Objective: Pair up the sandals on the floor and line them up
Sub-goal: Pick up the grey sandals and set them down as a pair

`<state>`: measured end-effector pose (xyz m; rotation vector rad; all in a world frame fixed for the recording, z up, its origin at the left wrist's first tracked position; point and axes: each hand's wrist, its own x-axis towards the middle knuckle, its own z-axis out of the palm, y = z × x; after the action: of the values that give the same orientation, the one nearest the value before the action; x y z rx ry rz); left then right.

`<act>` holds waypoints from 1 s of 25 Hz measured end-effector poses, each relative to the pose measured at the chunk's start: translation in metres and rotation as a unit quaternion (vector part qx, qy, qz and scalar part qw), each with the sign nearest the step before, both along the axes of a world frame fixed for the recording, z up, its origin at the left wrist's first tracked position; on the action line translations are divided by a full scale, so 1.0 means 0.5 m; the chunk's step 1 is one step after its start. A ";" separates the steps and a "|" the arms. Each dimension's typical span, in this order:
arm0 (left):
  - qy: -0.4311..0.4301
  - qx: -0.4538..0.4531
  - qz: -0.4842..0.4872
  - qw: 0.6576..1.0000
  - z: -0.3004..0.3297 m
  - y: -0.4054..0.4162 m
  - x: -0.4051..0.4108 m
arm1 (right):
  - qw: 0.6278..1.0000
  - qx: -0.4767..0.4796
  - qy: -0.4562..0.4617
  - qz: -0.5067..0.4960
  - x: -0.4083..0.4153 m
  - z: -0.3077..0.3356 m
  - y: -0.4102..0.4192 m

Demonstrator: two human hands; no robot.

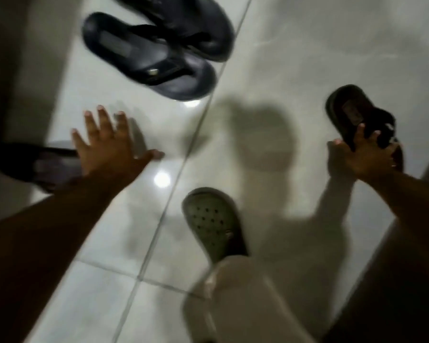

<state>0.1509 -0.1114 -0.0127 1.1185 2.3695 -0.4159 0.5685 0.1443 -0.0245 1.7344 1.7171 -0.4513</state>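
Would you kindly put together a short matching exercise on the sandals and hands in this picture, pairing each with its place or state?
Column one:
1. Pair of dark navy thong sandals
2. Olive green perforated clog
3. Dark brown slide sandal
4. Left hand

Column two:
A. Gripped by the right hand
B. Open, fingers spread, holding nothing
C. Worn on the person's foot
D. Lying overlapped on the white tiled floor, far side

Pairs: 1-D, 2-C, 3-A, 4-B
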 end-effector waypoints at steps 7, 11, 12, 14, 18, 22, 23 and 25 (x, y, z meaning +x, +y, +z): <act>-0.025 -0.022 0.202 0.979 0.024 -0.196 -0.094 | 0.993 -0.027 0.057 0.101 -0.253 -0.022 -0.257; -0.130 0.004 0.172 0.976 -0.034 -0.276 -0.116 | 0.977 -0.006 0.090 0.192 -0.365 -0.046 -0.396; -0.142 0.016 0.150 0.978 -0.044 -0.301 -0.111 | 0.972 -0.008 0.088 0.217 -0.392 -0.046 -0.431; -0.155 0.015 0.121 0.980 -0.046 -0.362 -0.066 | 0.957 -0.044 0.087 0.274 -0.442 -0.029 -0.495; -0.204 -0.041 0.085 0.974 -0.022 -0.461 -0.006 | 0.919 -0.095 0.112 0.367 -0.526 0.000 -0.541; -0.240 -0.081 0.067 0.965 -0.027 -0.488 -0.025 | 0.882 -0.117 0.158 0.427 -0.591 0.019 -0.494; -0.240 -0.079 0.062 0.966 -0.027 -0.489 -0.024 | 0.867 -0.123 0.158 0.456 -0.598 0.024 -0.478; -0.233 -0.073 0.056 0.968 -0.026 -0.498 -0.020 | 0.836 -0.143 0.127 0.514 -0.612 0.027 -0.467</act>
<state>0.1407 -0.3603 -0.0257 0.8938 1.9425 -0.2500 0.2625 -0.0893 -0.0112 0.3804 2.3179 -0.3962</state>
